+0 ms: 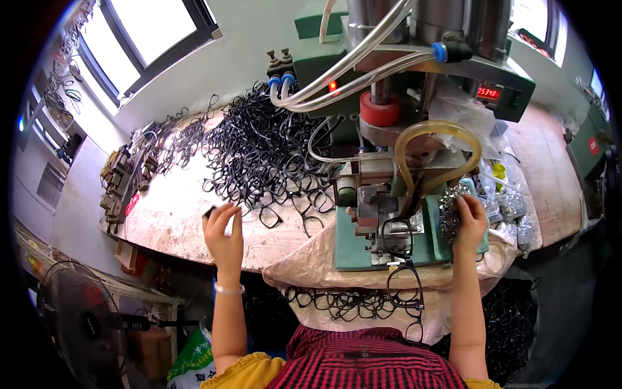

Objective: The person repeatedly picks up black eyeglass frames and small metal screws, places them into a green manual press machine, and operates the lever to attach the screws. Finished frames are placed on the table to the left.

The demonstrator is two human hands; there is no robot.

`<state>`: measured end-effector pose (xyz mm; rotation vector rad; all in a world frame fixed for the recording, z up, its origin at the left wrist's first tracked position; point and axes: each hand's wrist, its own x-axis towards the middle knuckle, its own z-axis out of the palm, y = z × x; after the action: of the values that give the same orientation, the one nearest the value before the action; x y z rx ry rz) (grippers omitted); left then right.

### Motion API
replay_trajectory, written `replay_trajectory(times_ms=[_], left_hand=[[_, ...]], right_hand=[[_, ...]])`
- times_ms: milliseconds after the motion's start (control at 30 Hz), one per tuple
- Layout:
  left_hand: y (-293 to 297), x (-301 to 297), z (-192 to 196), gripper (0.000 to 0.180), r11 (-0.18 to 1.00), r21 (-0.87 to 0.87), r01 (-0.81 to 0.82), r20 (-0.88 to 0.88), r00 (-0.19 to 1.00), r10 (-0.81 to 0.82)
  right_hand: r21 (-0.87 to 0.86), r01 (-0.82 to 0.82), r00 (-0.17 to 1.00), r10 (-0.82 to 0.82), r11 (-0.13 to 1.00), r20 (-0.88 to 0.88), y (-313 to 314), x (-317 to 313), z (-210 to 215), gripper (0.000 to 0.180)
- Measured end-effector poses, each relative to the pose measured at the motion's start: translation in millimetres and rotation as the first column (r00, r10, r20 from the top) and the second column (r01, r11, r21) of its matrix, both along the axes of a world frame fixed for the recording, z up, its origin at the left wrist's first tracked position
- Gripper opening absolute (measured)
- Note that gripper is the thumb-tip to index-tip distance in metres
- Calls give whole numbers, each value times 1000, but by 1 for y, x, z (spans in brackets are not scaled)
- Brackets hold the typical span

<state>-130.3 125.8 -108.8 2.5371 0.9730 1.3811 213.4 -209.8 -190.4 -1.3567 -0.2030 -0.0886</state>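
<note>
Left hand (223, 232) pinches a black frame piece (210, 211) near the workbench (175, 214) front edge, right hand (468, 220) curls into silvery parts (449, 211) beside the press (389, 214); a large unprocessed heap (259, 149) remains, fewer frames (350, 303) bagged.

A single head-worn fisheye camera looks steeply down, close over the workbench (181, 220) near its front edge.

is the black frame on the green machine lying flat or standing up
Lying flat: the black eyeglass frame rests face-up on the green machine's bed, both lens openings showing.
</note>
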Motion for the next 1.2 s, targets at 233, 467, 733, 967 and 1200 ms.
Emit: replay_trajectory(times_ms=[233, 467, 733, 967, 1200], left_hand=[[103, 53, -116, 17, 949, -76, -305, -360, 896, 259], [7, 49, -87, 10, 1000, -1, -22, -250, 968, 21], [-15, 85, -69, 22, 666, -577, 473, 526, 839, -141], [-65, 86, -70, 11, 349, -721, 599, 611, 787, -88], [-129, 101, 53, 13, 520, 43, 853, 754, 313, -577]], right_hand=[[-179, -60, 997, 69, 982, 44, 5, -23, 28, 14], [-535, 282, 930, -91, 796, 355, -90, -57, 16, 14], [-297, -253, 900, 336, 921, 277, 20, -75, 96, 26], [-23, -285, 948, 285, 958, 145, 46, -96, 89, 41], [133, -435, 900, 433, 890, 51, 49, -106, 108, 53]])
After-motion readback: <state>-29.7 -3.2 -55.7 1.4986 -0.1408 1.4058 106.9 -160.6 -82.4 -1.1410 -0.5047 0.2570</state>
